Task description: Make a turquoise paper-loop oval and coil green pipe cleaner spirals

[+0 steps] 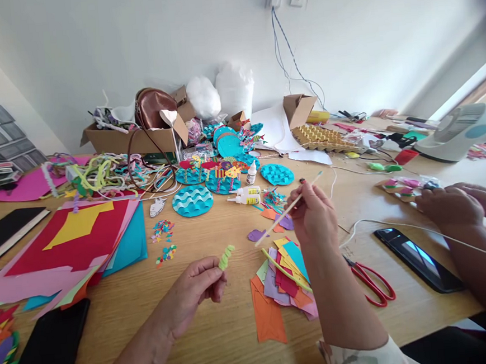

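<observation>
My left hand point(204, 279) pinches a curled light green pipe cleaner piece point(226, 257) above the bare wood. In my right hand point(314, 215) is a thin pale stick point(280, 218), slanting down to the left over a purple paper fish point(257, 235). Beneath the right hand lie coloured paper scraps point(286, 274) with a straight light green pipe cleaner point(286, 269) across them. Red-handled scissors point(373, 284) rest to the right of my right forearm. Glue bottles point(246, 196) and blue decorated discs point(192, 201) are farther back.
Another person's hands point(453, 205) are at the right, near a phone point(419, 259) and a white cable point(432, 236). Coloured sheets point(75, 240) and a black phone point(50, 354) lie left. Behind stand a cardboard box point(118, 144) and an egg tray point(321, 141).
</observation>
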